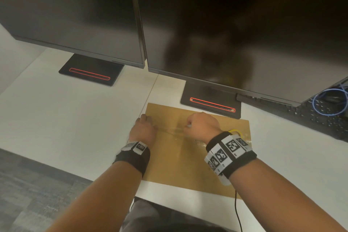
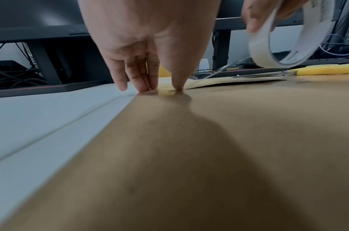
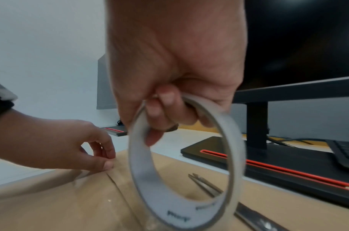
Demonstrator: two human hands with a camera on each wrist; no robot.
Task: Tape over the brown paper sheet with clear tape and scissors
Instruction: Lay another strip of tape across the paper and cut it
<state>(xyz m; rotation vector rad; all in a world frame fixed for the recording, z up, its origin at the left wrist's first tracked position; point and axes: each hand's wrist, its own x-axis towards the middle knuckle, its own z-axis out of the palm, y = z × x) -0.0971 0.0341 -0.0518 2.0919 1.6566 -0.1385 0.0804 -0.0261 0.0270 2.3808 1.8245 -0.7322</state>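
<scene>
A brown paper sheet (image 1: 178,165) lies flat on the white desk. My left hand (image 1: 146,118) is at its left edge, thumb and straight fingertips (image 2: 145,87) pressing the end of a clear tape strip (image 2: 215,73) onto the paper (image 2: 209,156). To the right, my right hand (image 1: 199,124) grips the tape roll (image 3: 142,179), fingers curled through the ring, held just above the sheet. The strip stretches between the two hands. Yellow-handled scissors (image 2: 318,71) lie closed on the paper's right part, blades (image 3: 207,186) pointing left, mostly hidden behind my right wrist in the head view.
Two dark monitors stand behind the paper; the right one's black base (image 1: 211,103) with a red slot touches the sheet's far edge. A black keyboard (image 1: 320,117) and blue cable (image 1: 329,103) lie at the right. A black cord (image 1: 236,211) hangs over the desk's near edge.
</scene>
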